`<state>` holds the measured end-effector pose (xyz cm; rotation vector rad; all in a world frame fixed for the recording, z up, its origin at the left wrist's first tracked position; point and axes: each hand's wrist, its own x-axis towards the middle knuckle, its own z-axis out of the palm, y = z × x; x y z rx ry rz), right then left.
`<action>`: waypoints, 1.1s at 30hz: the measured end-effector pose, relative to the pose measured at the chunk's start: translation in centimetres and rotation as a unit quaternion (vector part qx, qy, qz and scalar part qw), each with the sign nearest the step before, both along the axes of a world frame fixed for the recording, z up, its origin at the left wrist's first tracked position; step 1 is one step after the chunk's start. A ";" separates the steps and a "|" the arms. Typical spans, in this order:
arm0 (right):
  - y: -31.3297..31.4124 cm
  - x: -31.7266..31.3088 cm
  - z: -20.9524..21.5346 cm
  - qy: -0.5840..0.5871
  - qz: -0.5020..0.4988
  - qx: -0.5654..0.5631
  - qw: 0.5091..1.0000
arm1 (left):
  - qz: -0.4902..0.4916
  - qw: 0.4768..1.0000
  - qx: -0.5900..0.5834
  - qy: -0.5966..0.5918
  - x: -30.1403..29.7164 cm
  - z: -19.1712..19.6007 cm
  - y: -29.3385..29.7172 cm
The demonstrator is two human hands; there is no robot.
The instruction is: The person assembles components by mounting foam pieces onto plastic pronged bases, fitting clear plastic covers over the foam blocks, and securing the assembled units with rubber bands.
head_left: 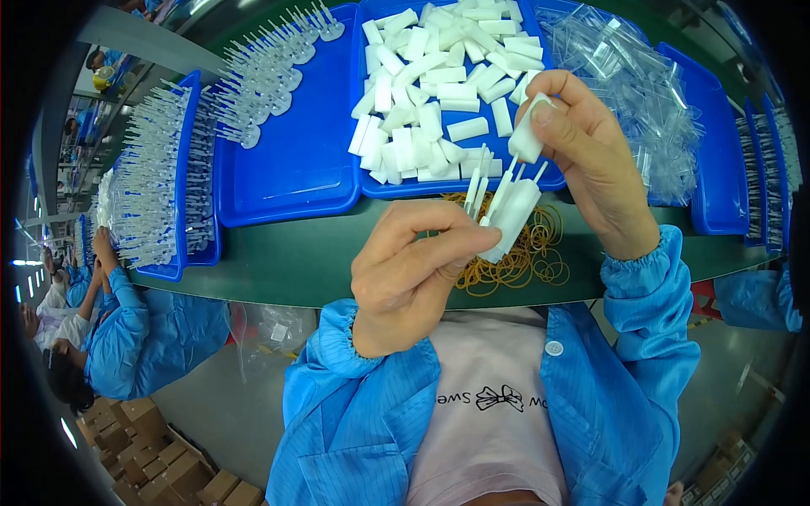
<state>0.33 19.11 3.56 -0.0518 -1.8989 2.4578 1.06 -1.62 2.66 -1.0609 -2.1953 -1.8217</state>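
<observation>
My left hand (413, 266) pinches a white plastic part (515, 212) between thumb and fingers, in front of my chest. Several thin white rods (477, 181) stick up from that hand beside the part. In my right hand (599, 160), thumb and fingertips grip a small white block (527, 135), held just above the part and the rod tips. Whether block and rods touch, I cannot tell. Below and behind the hands, tan rubber bands (548, 240) lie in a loose heap on the green table (321, 253).
A blue tray (359, 180) heaped with white blocks stands beyond my hands. Left of it, another blue tray (287, 190) holds rows of white stemmed pieces (278, 72); more fill a blue rack (181, 228). Clear plastic pieces (624, 93) pile at right. Co-workers in blue (160, 337) sit at left.
</observation>
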 end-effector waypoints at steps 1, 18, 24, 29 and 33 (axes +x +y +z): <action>0.0 0.0 -0.2 0.000 0.014 0.006 1.000 | 0.000 1.000 0.000 0.000 0.0 0.0 0.0; 0.5 0.2 -0.6 -0.007 0.005 0.017 1.000 | -0.025 0.996 -0.051 0.074 -0.3 0.0 0.2; 0.7 -0.2 -1.3 -0.032 0.016 -0.005 0.999 | -0.027 0.991 -0.078 0.102 -0.5 0.5 0.3; 0.7 -0.6 -0.5 -0.081 0.066 0.017 0.994 | -0.009 0.994 -0.098 0.049 0.0 1.5 0.1; 0.0 0.2 -0.2 0.029 0.003 0.011 1.000 | -0.007 0.995 -0.090 0.036 0.0 1.5 0.0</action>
